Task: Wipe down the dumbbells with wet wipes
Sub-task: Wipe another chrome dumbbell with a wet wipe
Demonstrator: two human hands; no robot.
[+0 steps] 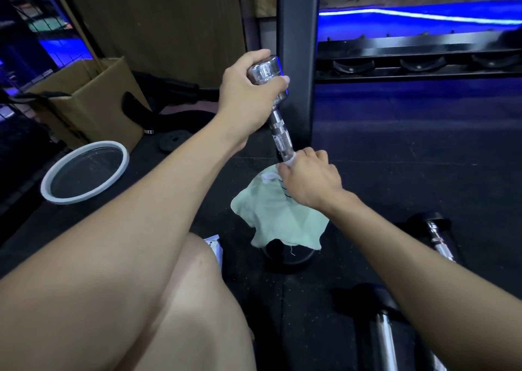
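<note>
Dark rubber gym floor [395, 159], chrome knurled dumbbell [278, 127] stood on end as the landmark. Left hand [248, 88] clamps its top head to steady it; right hand [308, 177] pinches white wet wipe [289, 160] round the handle's base, above the pale green cloth [279, 218], likely there to catch drips.

We see a dark rubber gym floor [409, 173] carrying the scene. On it at left sits a round grey-rimmed shallow basin [84, 173] beside an open brown cardboard box [93, 108]. A pale green cloth [276, 218] drapes over a black round object [288, 257] at centre. Two chrome-handled dumbbells with black ends [435, 235] [378, 325] lie at right, and a white packet [214, 246] shows by the knee.
</note>
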